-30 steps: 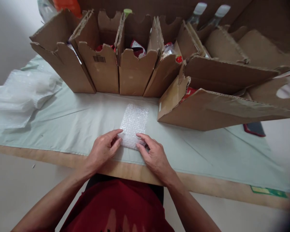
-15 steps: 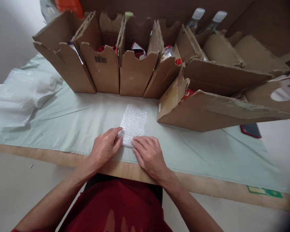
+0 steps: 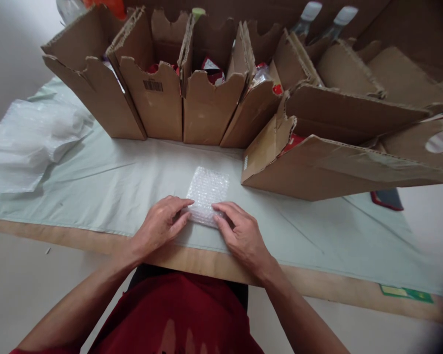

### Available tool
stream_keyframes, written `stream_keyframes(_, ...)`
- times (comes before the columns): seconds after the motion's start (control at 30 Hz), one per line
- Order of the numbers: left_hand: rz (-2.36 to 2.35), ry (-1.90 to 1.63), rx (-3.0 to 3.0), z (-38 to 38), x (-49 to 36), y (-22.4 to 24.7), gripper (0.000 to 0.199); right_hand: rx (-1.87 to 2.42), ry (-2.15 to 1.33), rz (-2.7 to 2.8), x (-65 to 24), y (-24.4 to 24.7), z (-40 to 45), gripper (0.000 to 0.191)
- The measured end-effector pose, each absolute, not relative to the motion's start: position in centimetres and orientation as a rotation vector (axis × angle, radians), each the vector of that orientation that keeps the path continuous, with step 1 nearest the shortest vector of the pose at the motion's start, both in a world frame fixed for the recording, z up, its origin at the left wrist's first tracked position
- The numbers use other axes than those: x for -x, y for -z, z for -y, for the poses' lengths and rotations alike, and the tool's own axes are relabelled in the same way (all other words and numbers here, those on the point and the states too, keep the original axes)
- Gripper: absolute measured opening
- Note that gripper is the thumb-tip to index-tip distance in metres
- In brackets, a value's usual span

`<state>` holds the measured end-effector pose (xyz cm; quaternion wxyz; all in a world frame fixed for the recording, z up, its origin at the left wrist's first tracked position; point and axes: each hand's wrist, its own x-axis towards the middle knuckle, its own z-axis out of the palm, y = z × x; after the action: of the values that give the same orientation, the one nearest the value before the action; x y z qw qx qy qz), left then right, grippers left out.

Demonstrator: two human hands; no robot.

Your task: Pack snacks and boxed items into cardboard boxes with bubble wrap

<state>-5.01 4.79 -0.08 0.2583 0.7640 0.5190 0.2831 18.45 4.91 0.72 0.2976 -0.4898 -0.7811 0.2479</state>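
Note:
A small clear rectangle of bubble wrap (image 3: pixel 208 192) lies on the pale green cloth in front of me, its near edge folded over into a thicker band. My left hand (image 3: pixel 166 220) is closed at the near left corner, thumb and forefinger pinching the edge. At the near right corner, the fingers and thumb of my right hand (image 3: pixel 239 231) grip the fold from the other side. Whether anything is inside the wrap cannot be made out.
Behind the wrap stands a row of open cardboard bins (image 3: pixel 155 108) with red packets inside. A larger cardboard box (image 3: pixel 317 167) sits at the right. Loose bubble wrap (image 3: pixel 40 137) is heaped at the left. A dark, red-edged object (image 3: pixel 387 199) lies beyond the right box.
The near edge of the bubble wrap is now folded up, making the piece shorter. My right hand has shifted right to the corner, and its thumb has come up against the fold.

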Motion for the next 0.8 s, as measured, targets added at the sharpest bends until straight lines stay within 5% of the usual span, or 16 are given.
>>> stream_keyframes(0.13, -1.502, -0.722, -2.107, -5.8, 4.3, 0.7, 0.028, 1.266, -0.26, 2.197, -18.9, -0.5, -4.2, 0.021)
stream_keyframes(0.37, -1.477, -0.822, -2.159, -4.9, 4.5, 0.6, 0.032, 1.144, -0.233, 2.38, -18.7, 0.1, -4.6, 0.02)
stream_keyframes(0.63, -1.253, -0.767, -2.102, -3.8, 5.1, -0.2, 0.026, 1.342, -0.859, 2.13, -19.7, -1.4, -4.1, 0.023)
stream_keyframes(0.8, -1.457, -0.8, -2.071, -5.4, 3.9, 0.9, 0.027, 1.292, -0.294, 2.202, -19.4, -0.6, -3.5, 0.021)
